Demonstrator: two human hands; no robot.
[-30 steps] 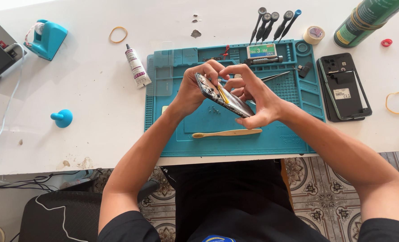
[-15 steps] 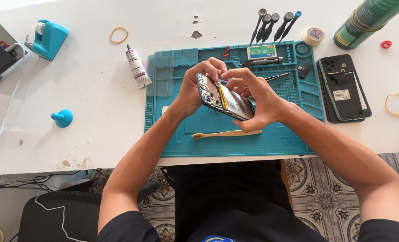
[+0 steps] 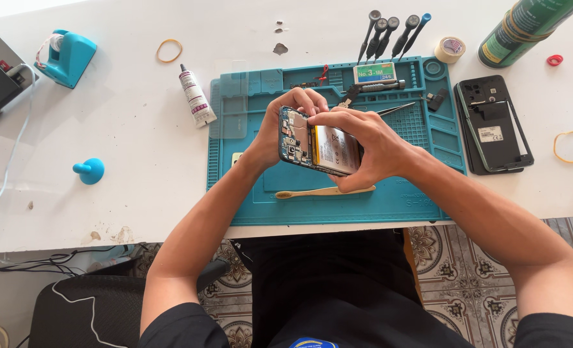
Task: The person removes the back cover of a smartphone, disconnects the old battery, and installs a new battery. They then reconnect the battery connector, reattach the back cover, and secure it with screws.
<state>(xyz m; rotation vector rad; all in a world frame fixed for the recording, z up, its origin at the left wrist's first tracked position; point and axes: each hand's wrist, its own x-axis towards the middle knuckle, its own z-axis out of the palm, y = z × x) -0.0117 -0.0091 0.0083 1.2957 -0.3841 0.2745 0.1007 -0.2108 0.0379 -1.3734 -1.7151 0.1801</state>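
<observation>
1. The person holds an opened phone in both hands above the blue mat, with its back off so the circuit board and battery show.
2. The left hand is wrapped around the phone's left end, fingers curled over the top edge and clasping it.
3. The right hand grasps the phone's right end; its fingers lie across the battery and the thumb sits under the lower edge.
4. Whether a right fingertip is pressing on a part near the board, I cannot tell from here.
5. The phone is tilted, well clear of the mat and not touching it.
6. Just below the hands, a pale flat pry stick lies on the mat.
7. Metal tweezers rest on the mat just past the right hand.
8. A row of 5 screwdrivers lies on the white surface beyond the mat's far edge.
9. To the right of the mat lies a dark phone back cover, with a rubber band beside it.
10. A roll of tape and a green can sit at the far right.
11. Left of the mat lies a small white glue tube, and farther left a blue suction cup stands alone.
</observation>
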